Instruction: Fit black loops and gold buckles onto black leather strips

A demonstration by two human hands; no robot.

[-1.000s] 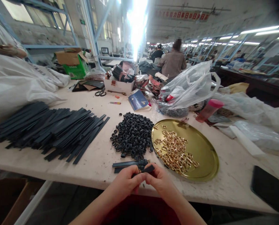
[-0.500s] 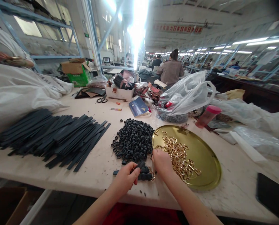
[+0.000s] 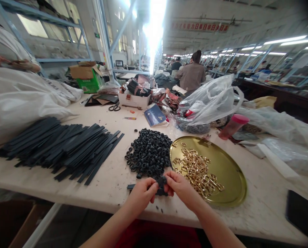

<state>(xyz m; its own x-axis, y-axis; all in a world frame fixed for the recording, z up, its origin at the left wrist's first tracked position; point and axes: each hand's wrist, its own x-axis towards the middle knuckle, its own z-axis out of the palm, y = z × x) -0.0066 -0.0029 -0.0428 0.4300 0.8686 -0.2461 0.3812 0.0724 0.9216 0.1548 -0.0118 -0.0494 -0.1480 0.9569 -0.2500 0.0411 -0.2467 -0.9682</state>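
Note:
Both my hands meet at the table's near edge. My left hand (image 3: 141, 193) pinches a short black strap piece (image 3: 161, 183), and my right hand (image 3: 180, 186) pinches the same piece from the right. More short black pieces lie on the table just under my fingers. A heap of small black loops (image 3: 150, 155) sits right behind my hands. To the right of it stands a round gold tray (image 3: 228, 179) holding a pile of gold buckles (image 3: 197, 170).
A wide stack of long black straps (image 3: 63, 150) covers the left of the table. Plastic bags (image 3: 208, 100), a pink-capped bottle (image 3: 232, 125), a booklet (image 3: 155, 115), scissors (image 3: 114, 107) and boxes lie behind. A dark phone (image 3: 302, 215) rests at right. People work farther back.
My right hand came back from the gold tray's edge to the strap piece at my left hand. Both hands now pinch it together, a little higher on the table.

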